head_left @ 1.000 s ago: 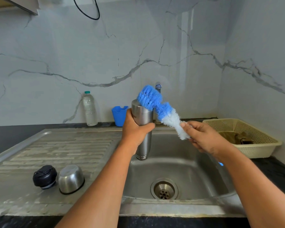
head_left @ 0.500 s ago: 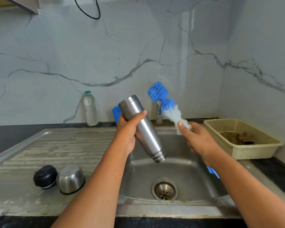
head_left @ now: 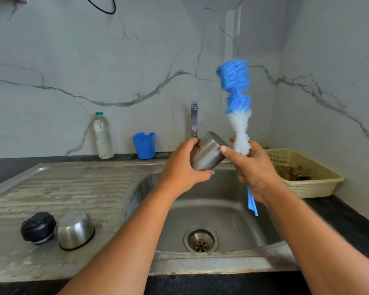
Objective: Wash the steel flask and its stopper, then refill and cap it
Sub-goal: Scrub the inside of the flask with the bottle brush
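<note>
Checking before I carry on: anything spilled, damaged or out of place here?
Nothing stands out. The left hand grips the flask over the sink, the right hand holds the brush upright, and the stopper and steel cup sit on the drainboard.

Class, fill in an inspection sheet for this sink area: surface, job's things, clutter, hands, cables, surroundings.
Surface: steel sink with a streaked, stained draining board.
Job's things: flask tilted above the basin; black stopper and steel cap side by side on the draining board.
Clutter: water bottle, blue cup, basket holding something brown.
Hands: left hand grips the flask; right hand grips the brush, bristles up.
Cables: black cable looped on the wall.
Surroundings: tap, marble walls, dark counter.
</note>
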Motion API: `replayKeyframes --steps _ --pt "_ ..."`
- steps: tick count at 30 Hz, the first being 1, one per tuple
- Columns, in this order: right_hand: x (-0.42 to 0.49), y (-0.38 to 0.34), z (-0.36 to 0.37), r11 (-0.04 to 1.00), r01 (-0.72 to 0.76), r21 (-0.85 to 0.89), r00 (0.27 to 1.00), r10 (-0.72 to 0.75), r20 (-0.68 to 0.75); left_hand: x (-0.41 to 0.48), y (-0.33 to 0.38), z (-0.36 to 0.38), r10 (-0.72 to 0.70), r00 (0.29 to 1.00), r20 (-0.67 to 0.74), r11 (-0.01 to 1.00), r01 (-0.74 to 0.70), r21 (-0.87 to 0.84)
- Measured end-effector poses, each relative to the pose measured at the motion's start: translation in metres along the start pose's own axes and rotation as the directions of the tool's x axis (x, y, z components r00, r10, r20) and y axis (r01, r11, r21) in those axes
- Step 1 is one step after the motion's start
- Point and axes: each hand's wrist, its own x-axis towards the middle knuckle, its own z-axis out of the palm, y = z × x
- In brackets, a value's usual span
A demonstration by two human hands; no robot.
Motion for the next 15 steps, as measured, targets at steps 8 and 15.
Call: replayKeyframes --steps 8,15 --pt "-0.001 0.008 0.004 0.988 -0.121 -0.101 0.991 0.125 0.037 -0.004 0.0 0.001 0.268 0.963 0.027 0.884 -0.257 0.391" --pt "0.006 0.014 0.004 0.977 -0.189 0.102 0.978 0.197 -0.075 -0.005 0.006 0.008 0.461 0.854 -0.24 0.742 -0.223 0.632"
